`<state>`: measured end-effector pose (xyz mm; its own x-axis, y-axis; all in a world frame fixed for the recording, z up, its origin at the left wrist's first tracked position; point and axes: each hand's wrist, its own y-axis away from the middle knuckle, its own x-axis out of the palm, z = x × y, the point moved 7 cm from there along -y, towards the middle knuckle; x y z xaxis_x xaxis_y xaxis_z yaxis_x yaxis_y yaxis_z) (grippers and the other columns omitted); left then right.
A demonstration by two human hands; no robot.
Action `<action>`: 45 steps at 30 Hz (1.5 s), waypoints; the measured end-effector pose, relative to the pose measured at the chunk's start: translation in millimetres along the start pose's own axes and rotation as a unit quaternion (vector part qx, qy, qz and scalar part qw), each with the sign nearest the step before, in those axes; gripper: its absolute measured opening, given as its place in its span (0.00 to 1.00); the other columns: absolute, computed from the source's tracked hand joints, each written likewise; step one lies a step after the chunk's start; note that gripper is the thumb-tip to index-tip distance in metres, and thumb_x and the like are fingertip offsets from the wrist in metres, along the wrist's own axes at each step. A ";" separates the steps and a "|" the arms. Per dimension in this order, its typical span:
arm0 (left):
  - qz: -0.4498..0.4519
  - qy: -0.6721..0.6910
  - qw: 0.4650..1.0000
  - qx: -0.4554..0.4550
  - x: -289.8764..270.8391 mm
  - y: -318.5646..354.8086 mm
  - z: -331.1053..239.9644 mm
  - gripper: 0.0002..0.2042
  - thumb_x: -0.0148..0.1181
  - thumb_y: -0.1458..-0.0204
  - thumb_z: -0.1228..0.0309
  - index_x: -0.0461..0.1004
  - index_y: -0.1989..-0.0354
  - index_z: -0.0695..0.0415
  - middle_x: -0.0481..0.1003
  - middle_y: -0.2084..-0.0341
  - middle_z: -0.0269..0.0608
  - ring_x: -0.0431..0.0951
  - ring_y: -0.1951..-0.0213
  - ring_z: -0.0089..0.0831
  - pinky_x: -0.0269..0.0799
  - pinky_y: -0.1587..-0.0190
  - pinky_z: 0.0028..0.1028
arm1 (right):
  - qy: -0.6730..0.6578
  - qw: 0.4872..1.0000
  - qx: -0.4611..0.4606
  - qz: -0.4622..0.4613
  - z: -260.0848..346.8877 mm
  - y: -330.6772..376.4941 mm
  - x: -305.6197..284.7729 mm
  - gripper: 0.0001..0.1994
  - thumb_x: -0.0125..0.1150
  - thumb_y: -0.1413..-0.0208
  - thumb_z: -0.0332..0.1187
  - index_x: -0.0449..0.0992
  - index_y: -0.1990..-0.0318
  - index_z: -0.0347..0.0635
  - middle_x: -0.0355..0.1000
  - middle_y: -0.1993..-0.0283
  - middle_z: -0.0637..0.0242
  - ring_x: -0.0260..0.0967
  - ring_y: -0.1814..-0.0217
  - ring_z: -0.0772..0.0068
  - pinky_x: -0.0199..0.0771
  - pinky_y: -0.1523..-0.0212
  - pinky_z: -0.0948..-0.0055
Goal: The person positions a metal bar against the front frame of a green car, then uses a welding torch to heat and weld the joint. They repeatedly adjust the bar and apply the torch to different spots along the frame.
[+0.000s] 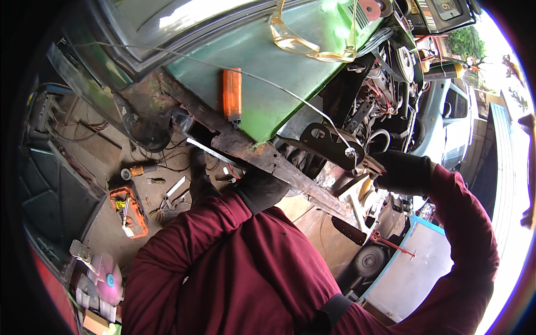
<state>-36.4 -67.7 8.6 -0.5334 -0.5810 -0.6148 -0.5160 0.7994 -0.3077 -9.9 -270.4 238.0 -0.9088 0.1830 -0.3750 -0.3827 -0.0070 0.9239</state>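
Black work gloves cover both my hands. My right hand (403,173) is closed around the end of a dark metal bracket (324,137) with round holes in it. A thin grey wire (262,80) runs across the green body panel (245,84) to the bracket's hole. My left hand (263,191) is against the underside of a rusty metal rail (254,156); its fingers are hidden behind the rail. Above the rail, an orange box-shaped piece (232,94) with a dark end lies on the panel. Clear safety glasses (312,49) rest farther up.
An open engine bay (385,89) with wires and hoses is at the right. On the floor at left are an orange tray (144,223) with tools and a round-headed power tool (139,170). A small wheel (370,261) and a blue-edged pale panel (416,268) stand lower right.
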 end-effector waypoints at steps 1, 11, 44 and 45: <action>-0.044 -0.017 0.999 0.015 -5.8 -0.3 -2.1 0.32 0.57 0.34 0.62 0.64 0.21 0.60 0.64 0.25 0.64 0.65 0.26 0.61 0.56 0.23 0.60 | 0.012 1.000 -0.002 -0.003 -0.8 -4.3 -4.0 0.23 0.66 0.41 0.32 0.76 0.38 0.34 0.81 0.55 0.48 0.82 0.53 0.52 0.81 0.47 0.54; -0.009 -0.023 1.000 -0.001 -5.1 3.2 -5.3 0.35 0.61 0.34 0.61 0.62 0.20 0.61 0.59 0.21 0.64 0.57 0.20 0.64 0.48 0.19 0.64 | 0.074 0.995 0.058 0.039 1.0 -23.7 -14.7 0.19 0.64 0.35 0.39 0.78 0.42 0.38 0.82 0.58 0.51 0.82 0.56 0.50 0.82 0.52 0.52; 0.041 -0.047 0.995 0.084 -38.4 -18.9 -6.4 0.39 0.70 0.45 0.57 0.69 0.24 0.55 0.59 0.20 0.58 0.56 0.19 0.61 0.48 0.18 0.62 | 0.115 0.894 -0.063 -0.428 102.7 93.1 69.3 0.21 0.69 0.36 0.34 0.77 0.37 0.42 0.74 0.64 0.60 0.78 0.69 0.57 0.78 0.70 0.57; 0.037 -0.046 0.995 0.082 -38.3 -18.7 -6.2 0.39 0.72 0.46 0.57 0.69 0.24 0.54 0.61 0.21 0.59 0.57 0.20 0.62 0.50 0.19 0.62 | 0.122 0.887 -0.055 -0.441 104.2 96.8 75.0 0.21 0.70 0.37 0.34 0.77 0.37 0.43 0.74 0.64 0.61 0.78 0.68 0.58 0.77 0.70 0.57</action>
<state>-10.5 -61.3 42.5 -0.4981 -0.5099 -0.7014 -0.3583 0.8576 -0.3690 -97.7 -154.9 307.3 -0.2512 -0.0533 -0.9665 -0.9649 -0.0645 0.2544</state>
